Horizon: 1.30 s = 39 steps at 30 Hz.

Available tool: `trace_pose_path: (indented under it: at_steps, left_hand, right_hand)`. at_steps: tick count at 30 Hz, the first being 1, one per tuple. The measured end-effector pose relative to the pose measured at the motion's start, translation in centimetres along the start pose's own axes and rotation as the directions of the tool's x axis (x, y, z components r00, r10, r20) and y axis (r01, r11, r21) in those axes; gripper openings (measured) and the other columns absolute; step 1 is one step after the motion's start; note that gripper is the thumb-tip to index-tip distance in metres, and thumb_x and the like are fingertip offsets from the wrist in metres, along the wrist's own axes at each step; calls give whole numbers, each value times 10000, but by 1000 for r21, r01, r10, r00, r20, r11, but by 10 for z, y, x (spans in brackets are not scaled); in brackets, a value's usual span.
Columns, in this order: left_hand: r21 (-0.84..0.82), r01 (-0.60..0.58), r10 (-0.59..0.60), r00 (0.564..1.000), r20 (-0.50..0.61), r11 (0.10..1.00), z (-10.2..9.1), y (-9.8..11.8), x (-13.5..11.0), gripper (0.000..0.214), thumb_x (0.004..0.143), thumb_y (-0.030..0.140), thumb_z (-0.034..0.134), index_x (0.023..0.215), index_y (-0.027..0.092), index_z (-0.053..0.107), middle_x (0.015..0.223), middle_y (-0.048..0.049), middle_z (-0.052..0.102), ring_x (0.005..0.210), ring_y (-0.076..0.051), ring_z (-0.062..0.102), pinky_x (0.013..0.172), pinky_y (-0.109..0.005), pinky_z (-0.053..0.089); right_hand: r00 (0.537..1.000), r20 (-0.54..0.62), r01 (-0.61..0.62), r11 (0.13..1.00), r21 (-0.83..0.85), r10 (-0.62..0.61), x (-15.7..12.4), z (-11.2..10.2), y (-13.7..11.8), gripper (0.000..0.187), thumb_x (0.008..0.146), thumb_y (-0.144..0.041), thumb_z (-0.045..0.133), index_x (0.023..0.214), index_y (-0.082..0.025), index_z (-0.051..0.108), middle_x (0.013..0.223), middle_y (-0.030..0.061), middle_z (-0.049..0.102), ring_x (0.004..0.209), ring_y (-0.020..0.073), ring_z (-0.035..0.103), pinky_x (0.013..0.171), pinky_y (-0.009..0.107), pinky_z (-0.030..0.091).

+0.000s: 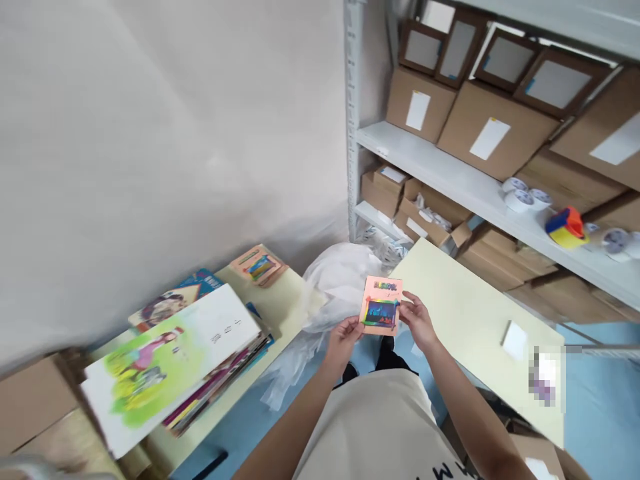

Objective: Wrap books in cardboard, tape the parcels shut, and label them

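Note:
I hold a small pink card [381, 305] with a rainbow-framed picture upright in front of me, low in the middle of the view. My left hand [343, 339] pinches its lower left edge. My right hand [418, 321] grips its right edge with the fingers closed on it. Below the card are my light shirt and the blue floor.
A pale table [280, 303] at the left carries a stack of picture books [175, 363] and a pile of similar cards [260, 265]. Crumpled white plastic [345, 277] lies between the tables. Another pale table [470, 313] stands at the right. Shelves [480, 193] hold cardboard boxes, tape rolls and a tape dispenser [566, 227].

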<state>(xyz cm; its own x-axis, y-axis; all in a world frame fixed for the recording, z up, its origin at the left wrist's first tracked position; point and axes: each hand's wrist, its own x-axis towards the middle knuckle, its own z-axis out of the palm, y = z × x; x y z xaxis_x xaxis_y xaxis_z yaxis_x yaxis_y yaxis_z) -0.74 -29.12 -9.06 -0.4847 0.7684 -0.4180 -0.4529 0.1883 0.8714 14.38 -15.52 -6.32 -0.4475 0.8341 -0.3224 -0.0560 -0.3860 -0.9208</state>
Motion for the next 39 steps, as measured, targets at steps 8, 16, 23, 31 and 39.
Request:
trace_pose_path:
  at_steps: [8, 16, 23, 31, 39]
  left_hand:
    - [53, 131, -138, 977, 161, 990, 77, -19, 25, 528, 518, 600, 827, 829, 188, 713, 741, -20, 685, 672, -146, 611, 674, -275, 498]
    - [153, 230, -264, 929, 258, 961, 166, -24, 56, 559, 465, 586, 860, 821, 180, 714, 763, -39, 707, 713, -174, 657, 683, -274, 488]
    - [122, 311, -332, 914, 234, 943, 227, -35, 73, 496, 467, 529, 893, 754, 172, 702, 709, -16, 684, 676, -140, 649, 667, -244, 459]
    - [45, 432, -414, 824, 387, 901, 254, -30, 93, 398, 564, 426, 892, 801, 159, 715, 727, -12, 675, 620, -96, 571, 665, -239, 464]
    - [250, 440, -504, 702, 503, 863, 268, -12, 104, 356, 539, 373, 892, 789, 169, 742, 760, -44, 713, 776, -186, 648, 719, -277, 472]
  right_hand:
    - [981, -192, 33, 997, 74, -18, 12, -85, -37, 705, 602, -584, 812, 1166, -243, 562, 819, 15, 753, 716, 221, 718, 721, 391, 566]
    - [942, -334, 25, 993, 118, 17, 22, -173, -65, 555, 585, -599, 798, 930, -212, 600, 619, -49, 644, 530, 132, 603, 507, 260, 498]
    - [932, -361, 48, 983, 180, 20, 43, -228, -70, 484, 636, -562, 778, 950, -230, 620, 665, -35, 647, 588, 142, 621, 525, 263, 512]
    - [964, -206, 189, 977, 101, -165, 60, -270, -71, 533, 702, -497, 772, 1178, -308, 628, 974, 24, 688, 886, 201, 667, 765, 347, 544]
    - [963, -3, 269, 958, -99, -271, 64, -270, -106, 364, 748, -554, 749, 912, -249, 638, 1084, 72, 658, 1037, 221, 614, 891, 395, 497]
